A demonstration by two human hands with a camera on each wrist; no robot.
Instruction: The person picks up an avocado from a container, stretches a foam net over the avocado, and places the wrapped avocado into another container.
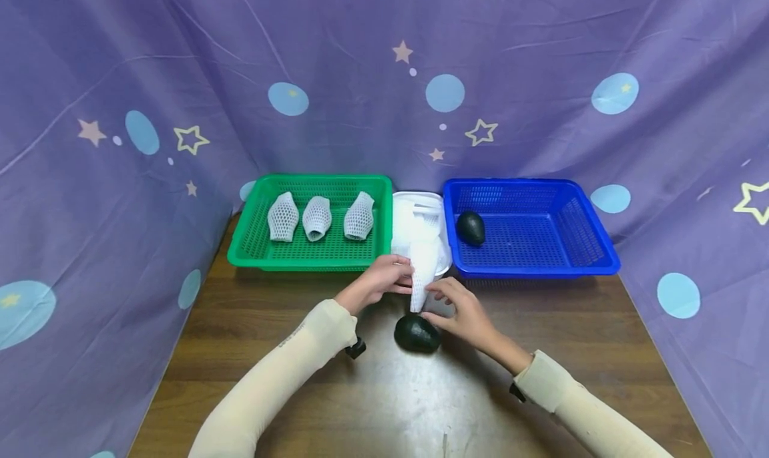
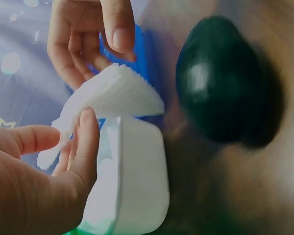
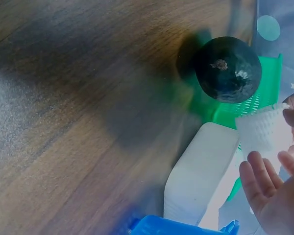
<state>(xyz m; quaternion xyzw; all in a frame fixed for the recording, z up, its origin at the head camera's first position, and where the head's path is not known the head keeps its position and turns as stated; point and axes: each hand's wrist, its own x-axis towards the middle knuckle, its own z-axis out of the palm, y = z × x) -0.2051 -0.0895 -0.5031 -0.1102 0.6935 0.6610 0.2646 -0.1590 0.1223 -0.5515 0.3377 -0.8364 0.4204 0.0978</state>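
A flattened white foam net sleeve [image 1: 423,278] hangs between the two hands above the wooden table. The left hand [image 1: 384,279] pinches its left side; in the right wrist view that thumb lies on the sleeve [image 3: 264,132]. On the other side the right hand [image 1: 465,314] has its fingers spread and slightly bent, close to the sleeve and holding nothing. Just below the sleeve, a dark green avocado [image 1: 417,333] lies on the table near the right thumb. The left wrist view shows this avocado [image 2: 220,81] apart from both hands.
A green basket [image 1: 312,267] at the left holds three net-wrapped items [image 1: 283,217]. The blue basket [image 1: 535,271] at the right holds one bare avocado [image 1: 471,228]. Between them stands a white container [image 1: 446,261] with more white sleeves. A purple curtain surrounds the table.
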